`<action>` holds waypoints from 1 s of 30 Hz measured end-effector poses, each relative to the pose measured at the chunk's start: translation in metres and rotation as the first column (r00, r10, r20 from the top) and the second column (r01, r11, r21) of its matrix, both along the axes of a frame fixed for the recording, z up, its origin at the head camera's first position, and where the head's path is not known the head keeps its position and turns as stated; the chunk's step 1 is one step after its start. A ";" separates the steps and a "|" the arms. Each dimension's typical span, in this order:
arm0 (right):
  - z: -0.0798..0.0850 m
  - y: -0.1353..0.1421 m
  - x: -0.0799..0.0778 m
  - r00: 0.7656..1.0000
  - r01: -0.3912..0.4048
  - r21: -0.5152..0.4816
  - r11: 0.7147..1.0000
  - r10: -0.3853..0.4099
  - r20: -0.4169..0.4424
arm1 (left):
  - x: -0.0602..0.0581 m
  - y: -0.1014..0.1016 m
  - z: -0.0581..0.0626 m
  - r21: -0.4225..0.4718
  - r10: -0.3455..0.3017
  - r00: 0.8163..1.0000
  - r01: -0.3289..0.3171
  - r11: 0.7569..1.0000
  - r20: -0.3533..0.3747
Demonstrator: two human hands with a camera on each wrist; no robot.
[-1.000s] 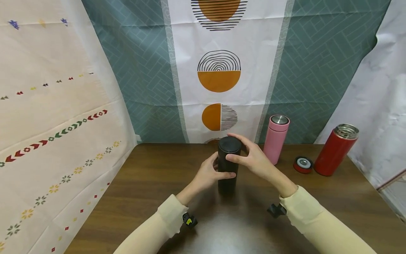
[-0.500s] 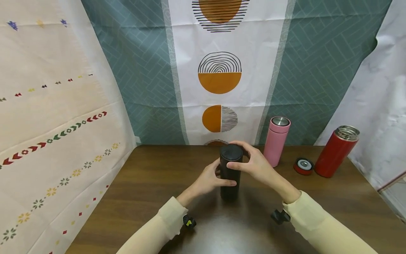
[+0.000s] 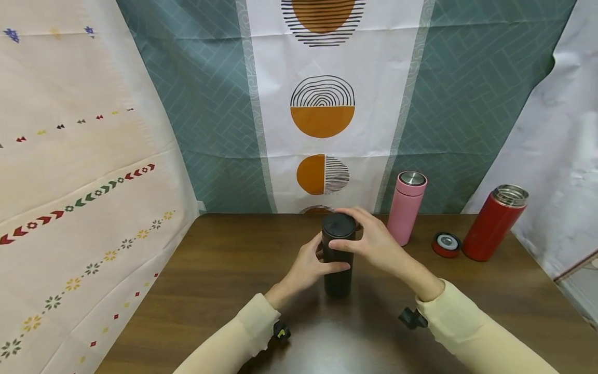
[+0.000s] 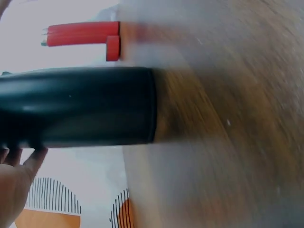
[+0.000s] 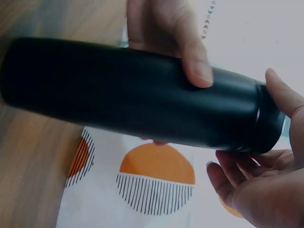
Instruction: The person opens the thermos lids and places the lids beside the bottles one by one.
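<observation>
A tall black thermos (image 3: pixel 337 280) stands upright between both hands, its base close over the wooden table. The left hand (image 3: pixel 308 265) grips the body from the left, thumb across the front, other fingers mostly hidden behind. At the top, the right hand (image 3: pixel 376 241) holds the lid (image 3: pixel 339 224) from the right, with its thumb in front and fingers round the back. The right wrist view shows the right hand's thumb and fingers on either side of the lid (image 5: pixel 271 118), just at its seam. In the left wrist view the thermos body (image 4: pixel 80 107) lies across the picture.
A pink thermos (image 3: pixel 405 213) with its lid on stands at the back right. Farther right is an uncapped red thermos (image 3: pixel 494 226), its steel mouth showing. Its red-and-black lid (image 3: pixel 446 244) lies beside it on the table (image 3: pixel 224 270). Cloths hang behind and at the left.
The black thermos has come slightly lower and nearer, with both hands still around it. The right hand has shifted a little about the lid. The other bottles have stayed put.
</observation>
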State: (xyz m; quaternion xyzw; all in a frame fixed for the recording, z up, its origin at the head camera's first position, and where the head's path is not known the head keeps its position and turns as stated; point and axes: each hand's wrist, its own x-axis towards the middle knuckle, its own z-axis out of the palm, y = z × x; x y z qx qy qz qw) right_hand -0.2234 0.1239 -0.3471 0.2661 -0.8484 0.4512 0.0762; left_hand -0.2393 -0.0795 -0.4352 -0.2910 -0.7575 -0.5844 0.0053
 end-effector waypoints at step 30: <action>-0.004 0.001 0.000 0.982 -0.046 -0.176 0.983 0.077 0.172 | -0.006 0.000 -0.005 0.000 -0.005 0.999 0.005 1.000 -0.044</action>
